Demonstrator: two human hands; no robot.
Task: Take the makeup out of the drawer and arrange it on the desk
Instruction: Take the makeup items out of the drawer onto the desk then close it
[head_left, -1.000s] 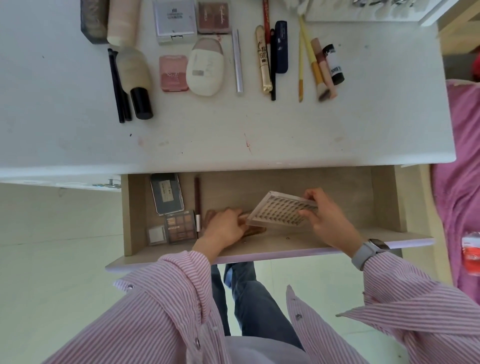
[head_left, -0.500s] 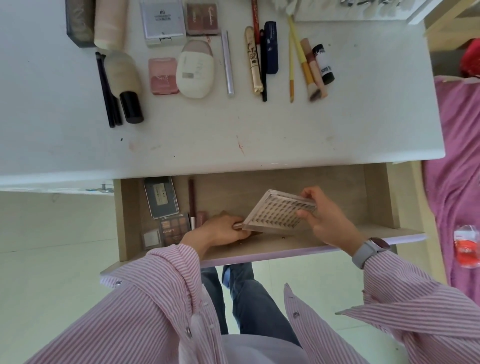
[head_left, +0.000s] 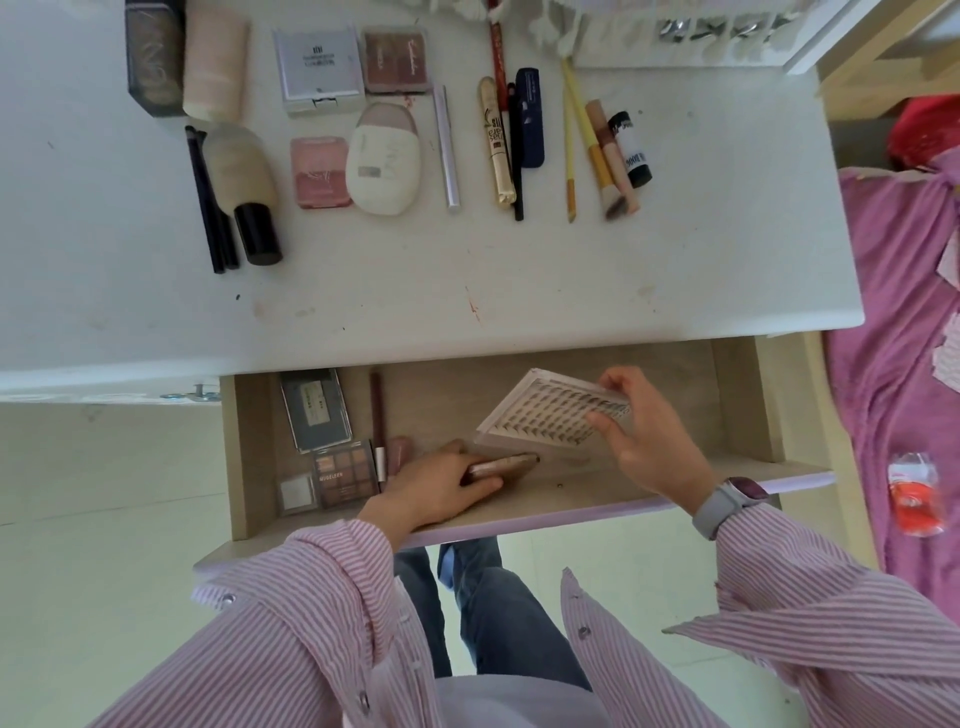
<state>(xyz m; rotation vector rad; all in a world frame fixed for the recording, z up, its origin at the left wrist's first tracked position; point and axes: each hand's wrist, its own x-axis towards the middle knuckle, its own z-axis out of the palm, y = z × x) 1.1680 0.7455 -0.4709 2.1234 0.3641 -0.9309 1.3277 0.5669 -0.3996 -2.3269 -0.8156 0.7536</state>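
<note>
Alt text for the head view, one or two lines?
A person's right hand lifts a clear lash tray from an open drawer while the left hand grips a slim case; makeup lies in rows on the white desk.

Clear lash tray (head_left: 550, 415) tilted above open drawer (head_left: 571, 374), bronze compact (head_left: 506, 464) low inside (palettes at left)

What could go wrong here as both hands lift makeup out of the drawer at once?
The right hand pinches the tilted lash tray by one end only, so it could slip or tip. The left hand grips a slim rose-gold case lying partly under that tray, so lifting it could knock the tray. The desk rows are crowded; setting down could nudge neighbours.
</note>
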